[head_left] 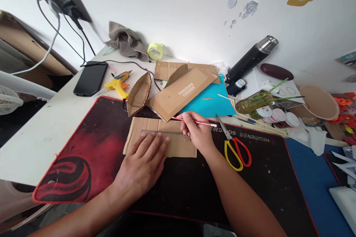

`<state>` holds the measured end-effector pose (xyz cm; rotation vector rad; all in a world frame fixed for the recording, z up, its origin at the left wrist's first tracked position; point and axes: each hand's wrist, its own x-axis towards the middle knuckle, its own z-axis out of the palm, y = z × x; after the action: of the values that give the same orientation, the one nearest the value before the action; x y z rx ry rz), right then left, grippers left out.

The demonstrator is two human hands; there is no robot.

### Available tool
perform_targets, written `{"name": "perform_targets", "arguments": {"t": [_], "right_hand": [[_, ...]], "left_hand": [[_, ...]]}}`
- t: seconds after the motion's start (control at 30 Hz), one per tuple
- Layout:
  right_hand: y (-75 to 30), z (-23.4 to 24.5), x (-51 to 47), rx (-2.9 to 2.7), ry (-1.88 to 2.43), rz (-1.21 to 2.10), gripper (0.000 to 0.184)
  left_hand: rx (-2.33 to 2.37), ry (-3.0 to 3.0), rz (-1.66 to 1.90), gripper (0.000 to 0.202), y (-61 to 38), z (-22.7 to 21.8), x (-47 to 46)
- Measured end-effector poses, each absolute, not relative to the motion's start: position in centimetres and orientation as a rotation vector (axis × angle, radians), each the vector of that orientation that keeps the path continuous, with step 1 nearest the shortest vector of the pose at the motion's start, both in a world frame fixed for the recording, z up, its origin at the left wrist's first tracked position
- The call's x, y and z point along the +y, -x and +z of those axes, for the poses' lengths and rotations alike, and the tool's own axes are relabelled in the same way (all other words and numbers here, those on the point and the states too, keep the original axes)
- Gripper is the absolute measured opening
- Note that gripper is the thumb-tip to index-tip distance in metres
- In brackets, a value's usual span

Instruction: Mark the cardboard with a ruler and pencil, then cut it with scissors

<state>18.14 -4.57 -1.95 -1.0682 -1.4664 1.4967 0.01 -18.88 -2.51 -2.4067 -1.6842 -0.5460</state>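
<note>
A rectangular piece of cardboard (185,150) lies flat on the dark desk mat (183,189). Across it rests a clear ruler (175,133). My left hand (147,153) presses down on the ruler and cardboard, fingers stretched out. Just above the right part of the cardboard, my right hand (196,129) grips a red pencil (203,122), its tip end pointing left. To the right of that hand lie scissors (232,144) with one yellow and one red handle, their blades pointing away from me.
Behind the cardboard are a boat-shaped cardboard piece (139,95), a printed cardboard panel (183,92) and a blue sheet (211,100). A yellow glue gun (118,85) and phone (90,78) sit left. A black flask (250,59) and paint jars (278,115) stand right.
</note>
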Motion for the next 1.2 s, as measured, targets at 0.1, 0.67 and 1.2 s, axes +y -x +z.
{"name": "perform_targets", "arguments": {"t": [0.1, 0.67, 1.2], "right_hand": [[-18.13, -1.88, -4.57, -1.468, 1.069, 1.502, 0.051], [-18.1, -1.88, -4.46, -1.466, 1.099, 1.5, 0.054], [-17.97, -1.83, -4.36, -1.441, 1.092, 1.505, 0.053]], "left_hand": [[-1.689, 2.41, -0.537, 0.041, -0.05, -2.55, -18.91], [-1.682, 2.418, -0.511, 0.044, -0.09, -2.84, -19.03], [-1.659, 2.41, -0.513, 0.042, -0.23, -2.49, -18.85]]}}
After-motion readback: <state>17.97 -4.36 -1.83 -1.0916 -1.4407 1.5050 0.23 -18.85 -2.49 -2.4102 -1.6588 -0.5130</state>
